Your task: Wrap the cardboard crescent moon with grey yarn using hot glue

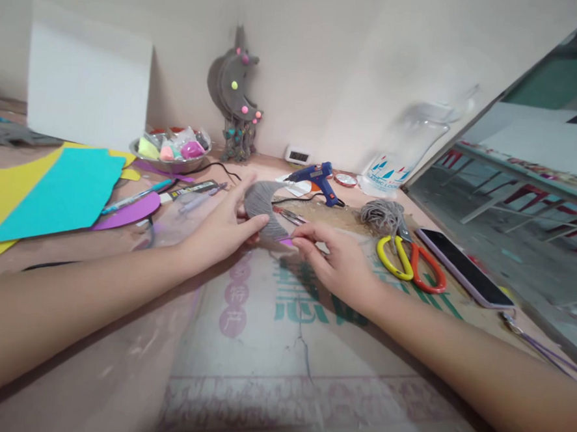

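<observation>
A crescent wrapped in grey yarn (259, 201) is held above the cardboard sheet. My left hand (229, 219) grips its left side, thumb in front and fingers behind. At the crescent's lower right tip, where a bit of purple (285, 240) shows, my right hand (328, 254) pinches with thumb and forefinger. Whether those fingers hold the tip or a yarn strand is too small to tell. Just beyond lie a blue glue gun (320, 177) and a small pointed tool (288, 216). To the right sits a ball of grey yarn (382, 215) beside scissors with yellow and orange handles (413, 263).
Cardboard (260, 351) covers the table's middle. On the left are turquoise paper (58, 195), yellow paper (0, 205), pens and a bowl (172, 163) of coloured clay packets. A phone (464, 266) and plastic jug (400, 151) stand right. A grey moon ornament (235, 89) hangs behind.
</observation>
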Tool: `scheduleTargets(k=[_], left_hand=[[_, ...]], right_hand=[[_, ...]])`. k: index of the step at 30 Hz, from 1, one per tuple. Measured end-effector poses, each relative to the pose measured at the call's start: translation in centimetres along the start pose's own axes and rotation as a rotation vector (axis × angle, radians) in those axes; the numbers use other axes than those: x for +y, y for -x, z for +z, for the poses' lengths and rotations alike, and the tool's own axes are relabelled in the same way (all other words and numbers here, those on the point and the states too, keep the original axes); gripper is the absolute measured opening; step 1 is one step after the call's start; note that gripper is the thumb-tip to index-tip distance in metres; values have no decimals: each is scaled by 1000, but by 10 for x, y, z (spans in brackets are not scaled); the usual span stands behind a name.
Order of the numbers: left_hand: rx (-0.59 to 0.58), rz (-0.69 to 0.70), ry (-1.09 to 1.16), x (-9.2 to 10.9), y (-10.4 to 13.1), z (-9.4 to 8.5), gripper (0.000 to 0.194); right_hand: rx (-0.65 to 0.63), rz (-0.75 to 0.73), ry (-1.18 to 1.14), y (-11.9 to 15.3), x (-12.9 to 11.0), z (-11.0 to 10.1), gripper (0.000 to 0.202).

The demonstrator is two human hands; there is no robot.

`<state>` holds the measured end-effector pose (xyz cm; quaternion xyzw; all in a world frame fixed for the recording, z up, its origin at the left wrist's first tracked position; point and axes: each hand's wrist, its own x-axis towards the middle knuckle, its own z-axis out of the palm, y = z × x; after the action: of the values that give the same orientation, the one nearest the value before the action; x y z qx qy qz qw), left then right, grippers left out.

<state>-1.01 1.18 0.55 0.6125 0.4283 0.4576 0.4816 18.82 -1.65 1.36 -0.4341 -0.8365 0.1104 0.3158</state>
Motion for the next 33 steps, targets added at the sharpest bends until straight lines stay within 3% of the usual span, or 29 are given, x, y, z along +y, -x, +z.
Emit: scheduleTargets(k=[2, 5, 11, 21, 33], left_hand=[[-49, 16, -80, -1, 0, 0, 30], [-99, 26, -159, -2, 0, 0, 20], [-104, 61, -258, -3, 3, 1, 35], [-48, 185, -544, 8, 6, 1, 22], [-24, 139, -363, 7, 10, 1, 25]], right_hand=[[37, 59, -21, -2, 0, 0, 16], [73, 146, -65, -5, 3, -1, 16], [81, 218, -198, -9, 10, 0, 16], [88, 215, -210, -10, 15, -2, 17], [10, 238, -182, -9, 17, -2, 17]])
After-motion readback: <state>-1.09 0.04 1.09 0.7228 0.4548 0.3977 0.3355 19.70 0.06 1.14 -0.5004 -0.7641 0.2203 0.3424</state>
